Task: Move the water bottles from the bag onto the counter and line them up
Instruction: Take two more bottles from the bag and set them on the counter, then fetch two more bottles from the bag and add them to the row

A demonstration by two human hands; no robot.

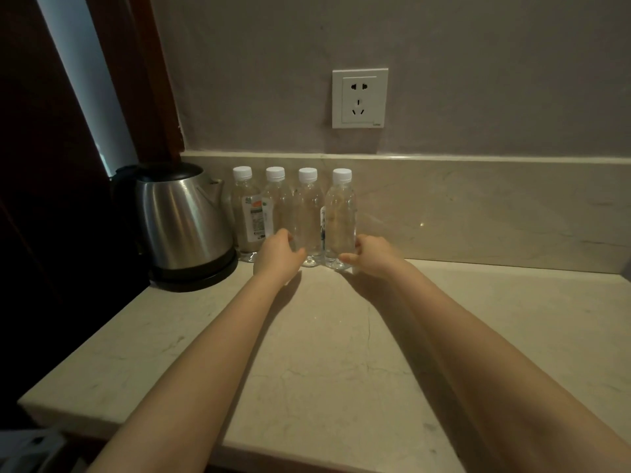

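Note:
Several clear water bottles with white caps stand upright in a row against the backsplash on the beige stone counter. The rightmost bottle has my right hand wrapped around its base from the right. My left hand rests against the lower parts of the second bottle and the third bottle. The leftmost bottle shows a label and stands beside the kettle. A white bag is partly visible at the bottom left, below the counter edge.
A steel electric kettle on a black base stands at the counter's back left. A white wall socket sits above the bottles. A dark wooden frame borders the left side.

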